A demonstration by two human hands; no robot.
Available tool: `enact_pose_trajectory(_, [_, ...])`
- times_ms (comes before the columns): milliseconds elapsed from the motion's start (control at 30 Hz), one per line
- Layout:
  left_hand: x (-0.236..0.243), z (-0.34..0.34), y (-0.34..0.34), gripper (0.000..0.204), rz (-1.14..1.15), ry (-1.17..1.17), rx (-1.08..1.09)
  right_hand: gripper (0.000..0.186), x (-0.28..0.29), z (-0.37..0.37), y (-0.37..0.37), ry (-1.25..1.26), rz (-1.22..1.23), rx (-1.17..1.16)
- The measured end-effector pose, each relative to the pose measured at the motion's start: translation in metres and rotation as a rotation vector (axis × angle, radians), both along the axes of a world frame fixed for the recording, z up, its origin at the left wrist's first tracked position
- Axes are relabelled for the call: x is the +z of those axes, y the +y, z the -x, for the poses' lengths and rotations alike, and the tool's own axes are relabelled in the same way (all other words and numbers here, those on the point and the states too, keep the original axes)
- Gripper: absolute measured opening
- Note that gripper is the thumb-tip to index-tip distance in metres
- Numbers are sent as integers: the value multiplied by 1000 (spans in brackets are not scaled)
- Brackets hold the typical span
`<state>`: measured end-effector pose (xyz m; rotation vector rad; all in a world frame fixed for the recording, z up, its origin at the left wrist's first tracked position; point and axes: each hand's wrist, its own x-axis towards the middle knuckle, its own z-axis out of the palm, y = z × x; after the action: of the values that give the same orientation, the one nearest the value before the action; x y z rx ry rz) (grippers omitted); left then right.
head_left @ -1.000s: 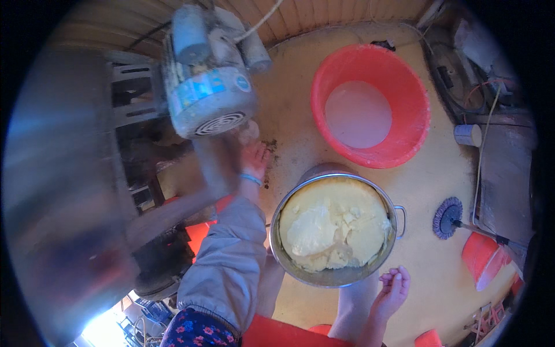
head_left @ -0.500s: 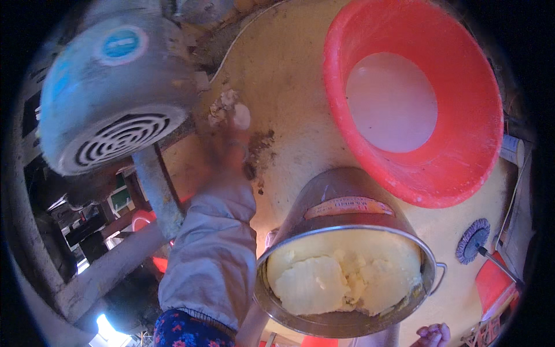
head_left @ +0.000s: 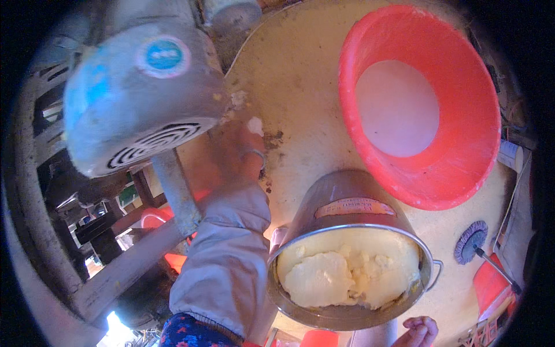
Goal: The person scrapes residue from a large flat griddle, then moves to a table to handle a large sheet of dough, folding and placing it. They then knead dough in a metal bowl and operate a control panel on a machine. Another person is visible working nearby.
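My left arm, in a pale sleeve cover, reaches up beneath the grey-blue motor housing [head_left: 115,110]. My left hand [head_left: 231,153] is smeared and shadowed beside small whitish scraps [head_left: 255,125]; a bracelet shows at the wrist, but its grip is unclear. Low on the right, my right hand [head_left: 421,331] is partly cut off by the picture's edge. Its fingers are curled together, with nothing visible in them. Between the hands, a tilted metal bucket [head_left: 347,184] has its mouth toward me. Pale yellow, dough-like lumps [head_left: 318,280] fill much of it.
Behind the bucket stands a big red tub [head_left: 462,110] with whitish liquid [head_left: 398,107] inside. A round brush [head_left: 471,242] with a dark handle lies at the right, near a red container [head_left: 491,283]. Grey metal frame bars [head_left: 124,263] stand at the left.
The view has shifted, so the motor, bucket and tub sit a little farther right. My left hand stays under the motor, still blurred. My right hand appears farther left, nearer the bucket.
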<state>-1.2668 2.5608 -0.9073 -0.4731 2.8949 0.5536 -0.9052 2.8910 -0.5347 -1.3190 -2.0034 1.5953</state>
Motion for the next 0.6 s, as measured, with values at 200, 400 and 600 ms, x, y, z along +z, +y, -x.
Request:
enact_pose_trajectory(200, [99, -47, 28, 31, -239, 14, 55, 18, 33, 34, -31, 137, 230, 101])
enact_pose_trajectory(400, [220, -95, 49, 29, -597, 52, 72, 28, 14, 127, -70, 54, 365, 530])
enact_pose_trajectory(600, [313, -127, 73, 26, -1233, 125, 346, 44, -7, 209, -122, 129, 255, 699])
